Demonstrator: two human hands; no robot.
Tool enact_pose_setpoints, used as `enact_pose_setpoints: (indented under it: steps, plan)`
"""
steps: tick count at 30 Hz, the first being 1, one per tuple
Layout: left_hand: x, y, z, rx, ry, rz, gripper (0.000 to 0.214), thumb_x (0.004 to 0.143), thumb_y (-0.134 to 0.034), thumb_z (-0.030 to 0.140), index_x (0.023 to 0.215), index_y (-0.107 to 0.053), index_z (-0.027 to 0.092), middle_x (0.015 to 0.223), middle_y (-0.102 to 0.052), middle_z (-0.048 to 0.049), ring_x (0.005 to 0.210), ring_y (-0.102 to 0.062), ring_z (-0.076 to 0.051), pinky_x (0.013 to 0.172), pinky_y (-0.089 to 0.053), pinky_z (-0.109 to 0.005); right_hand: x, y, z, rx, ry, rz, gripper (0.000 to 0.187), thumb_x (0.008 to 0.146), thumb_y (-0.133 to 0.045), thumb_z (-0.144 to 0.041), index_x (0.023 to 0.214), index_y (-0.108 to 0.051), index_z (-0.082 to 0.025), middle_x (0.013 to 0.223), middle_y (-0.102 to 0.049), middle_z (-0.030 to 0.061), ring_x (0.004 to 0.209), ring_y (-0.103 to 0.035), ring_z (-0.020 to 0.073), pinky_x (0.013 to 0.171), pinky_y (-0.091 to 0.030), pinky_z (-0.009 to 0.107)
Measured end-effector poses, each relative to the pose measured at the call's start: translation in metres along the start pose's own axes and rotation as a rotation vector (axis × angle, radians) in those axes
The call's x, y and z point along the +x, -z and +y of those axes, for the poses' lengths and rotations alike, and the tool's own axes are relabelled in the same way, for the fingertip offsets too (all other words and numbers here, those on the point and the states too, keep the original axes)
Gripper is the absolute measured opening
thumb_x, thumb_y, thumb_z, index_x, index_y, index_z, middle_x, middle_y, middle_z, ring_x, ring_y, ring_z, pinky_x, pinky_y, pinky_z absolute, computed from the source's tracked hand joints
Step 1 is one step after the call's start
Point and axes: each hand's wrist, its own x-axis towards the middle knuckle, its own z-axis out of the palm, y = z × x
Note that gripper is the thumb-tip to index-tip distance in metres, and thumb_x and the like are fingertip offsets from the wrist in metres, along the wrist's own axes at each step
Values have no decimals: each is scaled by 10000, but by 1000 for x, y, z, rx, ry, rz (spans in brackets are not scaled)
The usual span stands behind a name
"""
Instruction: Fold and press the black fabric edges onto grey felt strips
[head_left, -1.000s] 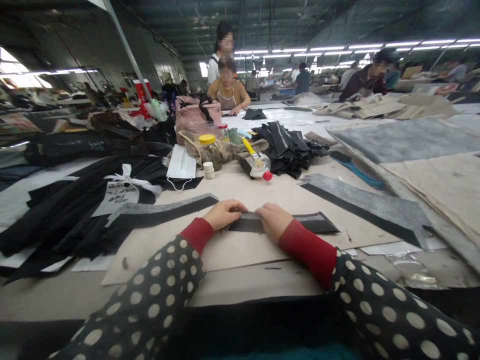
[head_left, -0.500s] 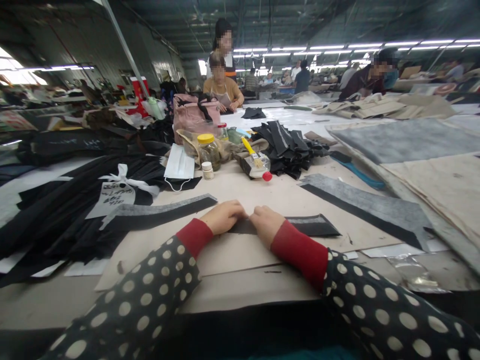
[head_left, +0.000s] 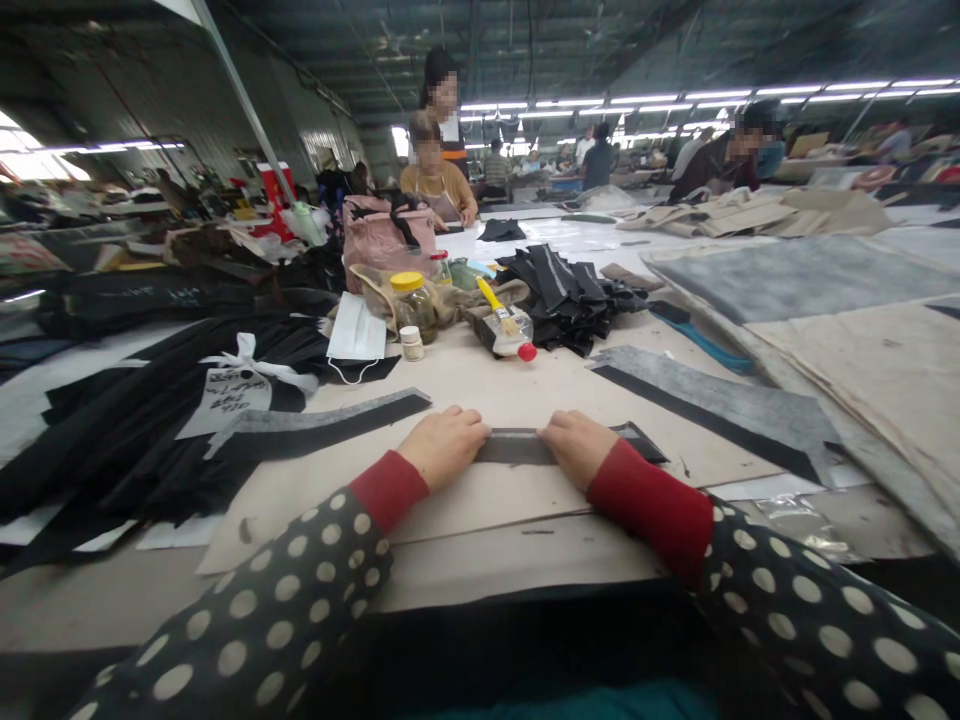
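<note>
1. L hand [head_left: 446, 445] & R hand [head_left: 577, 448] are laid knuckles-up on a dark strip [head_left: 517, 447], which lies flat on the table [head_left: 487, 385], near edge, centre.
2. Change vs. half a sec ago: the hands were almost touching at the strip's middle; now they are set well apart, so a bare stretch of strip is seen between them. L hand has been slid left, R hand right.
3. Meaning, as a judgement: the strip is prob. being smoothed or pressed outward from its centre, and most of its length has been covered. The right tip past the R hand is not covered.
4. Hand state: fingers of both are curled down onto the strip. Fingertips are hidden behind the knuckles, so it can't be told whether the edge is pinched or only pressed.
5. The strip itself has not been shifted; it is kept at the same spot on the table.
6. Nearby, untouched: long grey band [head_left: 315, 425] to the left, grey felt [head_left: 712, 405] to the right, both apart from the hands.
7. Farther off: jar [head_left: 412, 305], mask [head_left: 356, 335], brush [head_left: 499, 305], black pile [head_left: 570, 290].
8. At the far end a seated person [head_left: 435, 180] is seen w/ own work; no other hand is near the strip.
</note>
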Motion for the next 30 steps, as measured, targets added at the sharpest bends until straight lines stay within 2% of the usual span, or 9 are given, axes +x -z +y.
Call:
enact_pose_setpoints:
  steps: [5, 8, 12, 16, 18, 20, 24, 27, 30]
  plan:
    - [1, -4, -6, -186, 54, 18, 232, 818, -405, 311, 956, -563, 212, 936, -536, -44, 879, -496, -168, 815, -391, -295, -25, -3, 39, 108, -22, 66, 267, 813, -400, -209, 959, -618, -158, 901, -556, 90, 824, -503, 159, 784, -383, 272]
    - [2, -5, -11, -345, 146, 36, 336, 755, -492, 331, 1066, -518, 205, 1008, -532, -56, 912, -499, -181, 836, -385, -299, -32, -1, 49, 116, -4, 25, 286, 776, -445, -195, 1014, -599, -150, 918, -564, 98, 854, -514, 174, 806, -387, 291]
    - [3, -5, -17, -568, 321, -8, 497, 683, -551, 298, 1158, -448, 194, 889, -562, -30, 761, -536, -162, 717, -421, -277, -47, 14, 43, 170, 37, -119, 334, 686, -542, -198, 1010, -601, -144, 939, -577, 113, 855, -532, 199, 771, -408, 308]
    - [14, -10, -22, -860, 336, -107, 543, 660, -552, 243, 1182, -414, 192, 733, -535, 22, 613, -513, -117, 588, -411, -233, -60, 32, 34, 515, 128, -342, 303, 691, -553, -281, 978, -619, -211, 824, -628, 40, 703, -568, 137, 633, -430, 231]
    - [24, -15, -21, -1029, 281, -112, 573, 655, -555, 221, 1201, -387, 172, 712, -521, 27, 614, -507, -107, 578, -406, -221, -53, 37, 32, 647, 94, -354, 294, 712, -532, -318, 972, -621, -213, 765, -639, 19, 648, -565, 118, 615, -427, 222]
    - [34, -19, -17, -1133, 225, -83, 591, 659, -560, 219, 1215, -369, 161, 694, -510, 30, 616, -501, -100, 578, -401, -215, -35, 36, 31, 673, 13, -268, 332, 719, -520, -343, 989, -611, -171, 784, -637, 38, 667, -559, 126, 650, -426, 244]
    - [43, -24, -5, -1068, 203, 34, 601, 663, -575, 242, 1224, -371, 173, 676, -506, 34, 618, -492, -102, 590, -398, -222, 15, 23, 22, 771, -142, -164, 457, 745, -484, -329, 1125, -491, -75, 823, -597, 70, 678, -527, 122, 627, -422, 250]
    - [42, -25, -1, -988, 202, 100, 586, 666, -578, 254, 1213, -388, 163, 685, -523, 27, 649, -504, -115, 636, -413, -239, 40, 8, 14, 839, -120, -126, 415, 721, -505, -247, 1089, -483, -56, 734, -560, 30, 612, -482, 94, 590, -408, 229]
    - [40, -26, -5, -962, 194, 136, 550, 671, -574, 241, 1191, -414, 157, 735, -557, 12, 711, -523, -125, 694, -419, -245, 49, -6, 10, 842, -63, -40, 302, 691, -509, -185, 974, -539, -85, 716, -548, 10, 593, -455, 82, 587, -393, 219]
